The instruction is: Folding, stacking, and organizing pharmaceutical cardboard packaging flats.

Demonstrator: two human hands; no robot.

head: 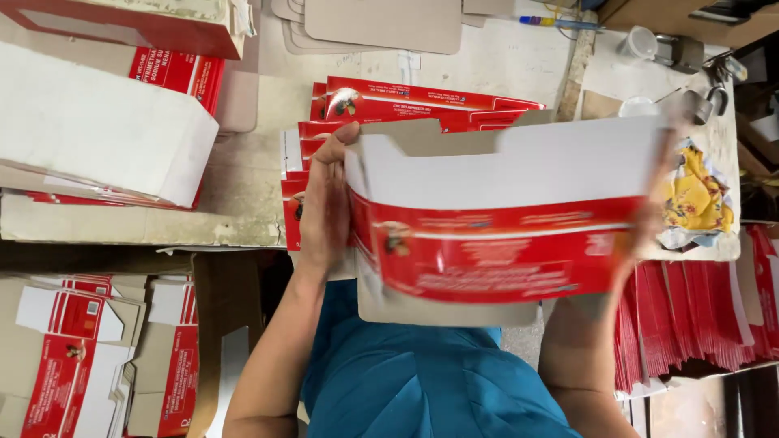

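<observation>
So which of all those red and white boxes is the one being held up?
The carton in the middle, gripped between the left hand and right hand. The other flat cartons lie stacked on the table, untouched.

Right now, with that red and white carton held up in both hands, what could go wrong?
The carton is held only at its ends, left hand and blurred right hand, so its thin middle might buckle or crease. It hangs over the flat stack on the table; a swing could scatter those sheets. Card edges could perhaps nick a finger.
</observation>
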